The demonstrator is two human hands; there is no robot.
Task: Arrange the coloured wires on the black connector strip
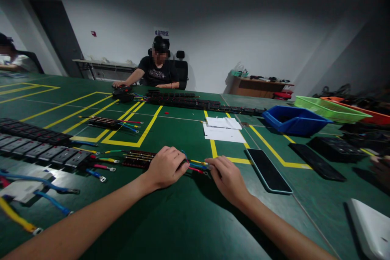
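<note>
Head view: held the black strip with brass-coloured rails (137,159), left of frame centre, with the left hand (167,166) closed over its right end. Put the right hand (226,175) to the thin red, blue and yellow wires (198,166) near frame centre; could not make out pinch from touch. Seemed busy arranging wire ends; called next for a steady strip and sure pinch.

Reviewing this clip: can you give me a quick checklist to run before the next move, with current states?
1. Left hand on the dark strip: ok.
2. Right hand at the coloured wires' ends: ok.
3. Red wire in view beyond the left hand: ok.
4. Strip fully visible: not ok, the left hand covers part.
5. Firm grip on any wire: cannot tell.
6. Phone apart from both hands: ok.
</note>
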